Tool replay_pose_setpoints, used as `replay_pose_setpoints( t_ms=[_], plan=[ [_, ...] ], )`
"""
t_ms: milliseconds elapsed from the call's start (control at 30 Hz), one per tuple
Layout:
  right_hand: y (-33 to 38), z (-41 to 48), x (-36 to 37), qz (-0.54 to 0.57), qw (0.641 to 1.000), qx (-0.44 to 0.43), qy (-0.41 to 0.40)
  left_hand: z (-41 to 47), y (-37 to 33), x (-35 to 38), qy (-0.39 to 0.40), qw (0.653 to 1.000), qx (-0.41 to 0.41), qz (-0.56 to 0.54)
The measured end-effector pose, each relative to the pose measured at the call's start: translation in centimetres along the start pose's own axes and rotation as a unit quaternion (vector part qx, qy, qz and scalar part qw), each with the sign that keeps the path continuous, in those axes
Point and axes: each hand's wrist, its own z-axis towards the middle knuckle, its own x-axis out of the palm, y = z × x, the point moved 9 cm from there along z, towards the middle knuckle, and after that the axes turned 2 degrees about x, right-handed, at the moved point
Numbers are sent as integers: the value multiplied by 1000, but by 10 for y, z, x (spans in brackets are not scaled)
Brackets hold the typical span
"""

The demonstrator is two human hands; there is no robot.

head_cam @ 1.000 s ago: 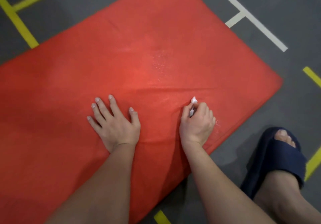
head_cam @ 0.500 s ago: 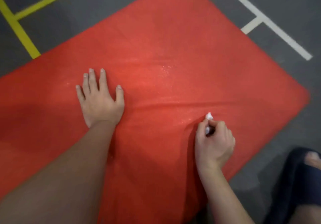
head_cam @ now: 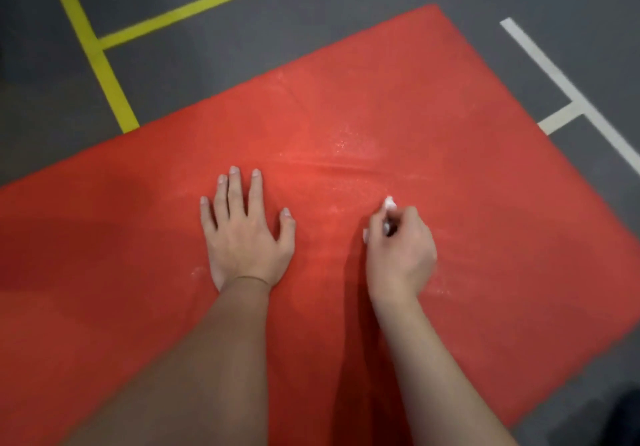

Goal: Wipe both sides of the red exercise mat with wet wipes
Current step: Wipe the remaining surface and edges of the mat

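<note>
Red exercise mat (head_cam: 467,106) flat on grey floor (head_cam: 207,65), one side up. Left hand (head_cam: 242,238) flat on mat, fingers (head_cam: 255,196) spread, pressing down. Right hand (head_cam: 401,251) just right of left thumb, fingers curled, pinching balled wet wipe (head_cam: 390,203); wipe tip touches mat. Damp sheen just ahead of fingertips: upper side likely partly wiped, underside judged not yet done. Far edge well beyond fingertips, right edge well right of wipe; open floor past both edges.
</note>
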Motion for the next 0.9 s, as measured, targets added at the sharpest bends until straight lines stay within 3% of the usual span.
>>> replay_pose_setpoints(
  t_ms=[133, 200, 300, 400, 667, 800, 900],
  plan=[
    [79, 32, 54, 19, 994, -73, 84, 3, 1, -1, -2, 1000, -2, -1],
    [85, 41, 61, -14, 993, -54, 104, 2, 1, 0, 0, 1000, -3, -3],
    [64, 38, 43, -42, 997, -22, 58, 2, 1, -2, 3, 1000, -1, -1],
    [63, 33, 35, 10, 999, -41, 25, 4, 1, -1, 5, 1000, -3, 0],
    [172, 83, 120, -37, 984, -97, 141, 5, 2, 1, 21, 1000, 1, 2],
    [166, 79, 110, -50, 987, -105, 108, 6, 0, -2, 23, 1000, 0, -3],
    [195, 97, 131, -62, 982, -114, 135, 7, 1, 1, 30, 1000, 1, -2]
  ],
)
